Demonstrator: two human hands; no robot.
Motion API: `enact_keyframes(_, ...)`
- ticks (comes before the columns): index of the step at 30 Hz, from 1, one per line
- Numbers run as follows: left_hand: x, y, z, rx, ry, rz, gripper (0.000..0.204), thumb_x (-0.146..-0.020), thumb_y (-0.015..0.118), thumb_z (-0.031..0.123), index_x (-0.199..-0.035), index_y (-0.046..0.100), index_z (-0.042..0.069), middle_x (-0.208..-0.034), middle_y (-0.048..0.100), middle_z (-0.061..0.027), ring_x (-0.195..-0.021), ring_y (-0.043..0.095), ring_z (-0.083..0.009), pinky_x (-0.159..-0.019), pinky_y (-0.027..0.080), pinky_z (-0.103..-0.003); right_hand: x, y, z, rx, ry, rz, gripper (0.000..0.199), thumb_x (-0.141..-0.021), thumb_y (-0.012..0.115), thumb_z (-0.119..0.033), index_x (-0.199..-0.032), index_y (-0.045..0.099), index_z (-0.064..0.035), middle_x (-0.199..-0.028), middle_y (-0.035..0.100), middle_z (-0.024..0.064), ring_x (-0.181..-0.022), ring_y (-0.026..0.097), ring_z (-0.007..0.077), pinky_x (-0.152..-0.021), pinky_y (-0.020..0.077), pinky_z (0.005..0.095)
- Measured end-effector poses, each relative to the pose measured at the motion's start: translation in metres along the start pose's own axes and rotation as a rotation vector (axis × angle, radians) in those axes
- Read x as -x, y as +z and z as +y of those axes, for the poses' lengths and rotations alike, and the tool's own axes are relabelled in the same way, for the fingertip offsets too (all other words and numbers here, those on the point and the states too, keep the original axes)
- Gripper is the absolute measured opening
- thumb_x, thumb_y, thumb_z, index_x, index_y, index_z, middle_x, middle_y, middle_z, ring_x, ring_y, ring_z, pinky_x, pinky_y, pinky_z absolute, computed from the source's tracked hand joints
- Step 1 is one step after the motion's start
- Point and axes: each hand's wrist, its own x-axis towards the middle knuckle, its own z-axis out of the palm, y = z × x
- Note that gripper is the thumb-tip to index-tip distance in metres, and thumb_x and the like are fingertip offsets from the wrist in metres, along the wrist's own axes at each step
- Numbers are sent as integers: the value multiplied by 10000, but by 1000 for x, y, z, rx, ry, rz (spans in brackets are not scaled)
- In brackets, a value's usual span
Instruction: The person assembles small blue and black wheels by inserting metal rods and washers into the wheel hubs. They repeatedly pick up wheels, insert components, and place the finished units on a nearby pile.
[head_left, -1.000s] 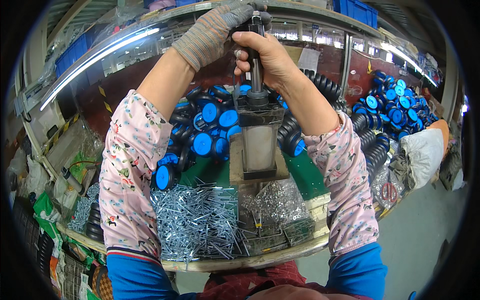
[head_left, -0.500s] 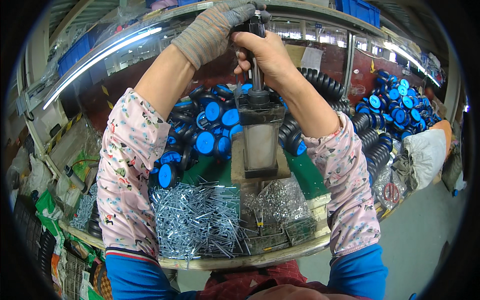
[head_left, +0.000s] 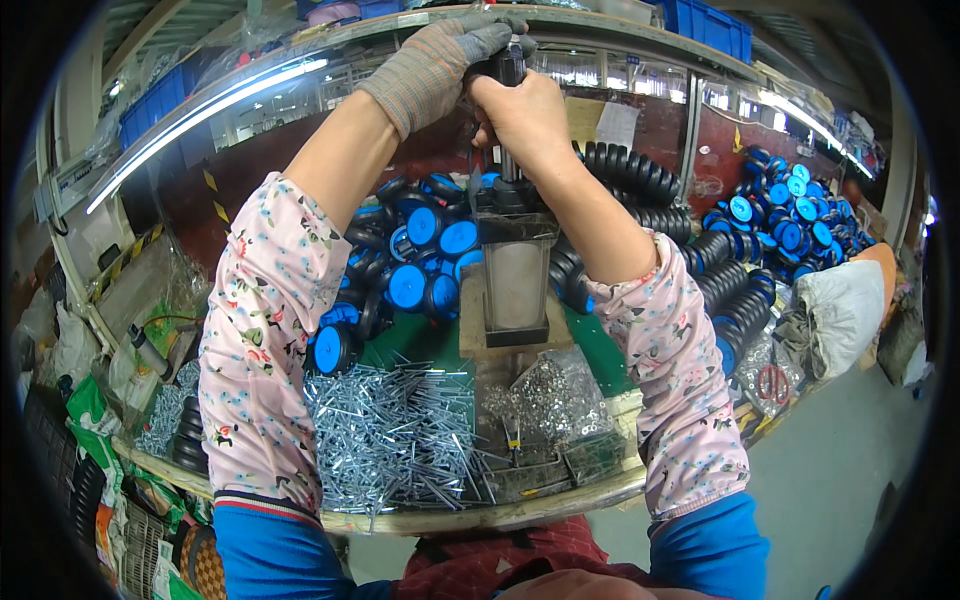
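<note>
The left hand, in a grey knitted glove, was closed over the top of the black handle of a press. The bare right hand was wrapped tight around the same handle just below it, touching the glove. The press stood upright on the green table, its handle raised above the metal body. In front of the press lay a heap of long bolts and a bag of washers. Blue-hubbed wheels were piled behind and left of it.
</note>
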Motion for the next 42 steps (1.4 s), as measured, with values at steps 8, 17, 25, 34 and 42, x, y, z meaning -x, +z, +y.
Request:
enact_keyframes(8,4,7,15,410,-219,3,270,-941,621,146,-1180,628,22,-1068,690,-70,-920,652,-142,-824,556,-285,2,-4,-4,126,7,-2,383,-781,623,-297,-581,641,29,-522,624,129,-477,660,231,-538,545,340)
enact_keyframes(17,2,5,13,411,-237,38,246,-942,610,108,-1171,642,26,-1054,688,-62,-886,638,-141,-816,541,-256,1,6,-1,247,-61,187,425,-749,661,-334,-644,647,77,-705,665,278,-737,694,398,-730,548,444)
enact_keyframes(25,10,41,67,693,-304,177,326,-973,567,312,-1132,622,33,-993,660,-70,-888,603,-152,-806,496,-297,-4,-37,-2,305,-99,-47,953,-808,575,-730,-1340,463,53,-1226,563,206,-1120,543,232,-886,468,376)
enact_keyframes(34,43,60,54,-119,-545,99,340,-903,675,352,-1083,616,69,-905,681,-60,-733,662,-137,-628,560,-300,-27,-53,-19,-44,-36,-318,539,-995,407,-501,-1239,619,-70,-1240,626,93,-1204,502,218,-994,374,444)
enact_keyframes(42,49,52,47,-96,-417,70,353,-930,630,361,-1038,638,25,-839,681,-74,-683,629,-114,-552,514,-279,-39,-69,-12,-264,85,-288,433,-968,509,-464,-1076,663,-74,-1071,673,60,-1019,587,188,-904,434,347)
